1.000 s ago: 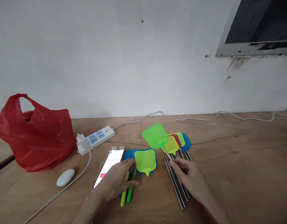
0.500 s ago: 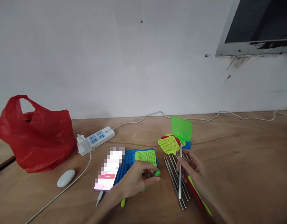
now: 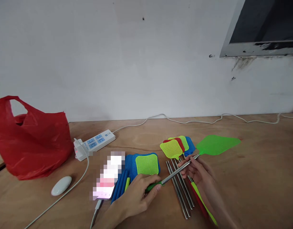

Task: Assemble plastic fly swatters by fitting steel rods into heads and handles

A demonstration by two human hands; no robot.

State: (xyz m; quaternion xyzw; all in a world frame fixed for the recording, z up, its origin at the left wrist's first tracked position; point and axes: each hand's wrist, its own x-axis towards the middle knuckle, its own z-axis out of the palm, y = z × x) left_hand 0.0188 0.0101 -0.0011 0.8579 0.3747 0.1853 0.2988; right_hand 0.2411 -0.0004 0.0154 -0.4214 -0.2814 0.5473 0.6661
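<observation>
A fly swatter with a green head (image 3: 216, 145) and a steel rod (image 3: 177, 172) slants across the middle, its head to the right. My right hand (image 3: 199, 171) is closed on the rod just below the head. My left hand (image 3: 139, 192) pinches the green handle (image 3: 152, 186), and the rod's lower end meets this handle. Under the rod lie several loose steel tubes (image 3: 178, 190). Behind my right hand are assembled swatters with yellow (image 3: 171, 149), red and blue heads. Beside my left hand rest blue and yellow loose heads (image 3: 147, 163) and several blue handles (image 3: 120, 184).
A phone (image 3: 110, 178) with a lit, partly blurred screen lies left of the blue handles, a cable plugged in. Farther left are a white mouse-shaped object (image 3: 61, 185), a power strip (image 3: 96, 141) and a red plastic bag (image 3: 34, 140). A white cord (image 3: 194, 121) runs along the wall.
The swatter has tipped from upright to a slant, its head swinging right. Its lower rod end has come to the green handle in my left hand.
</observation>
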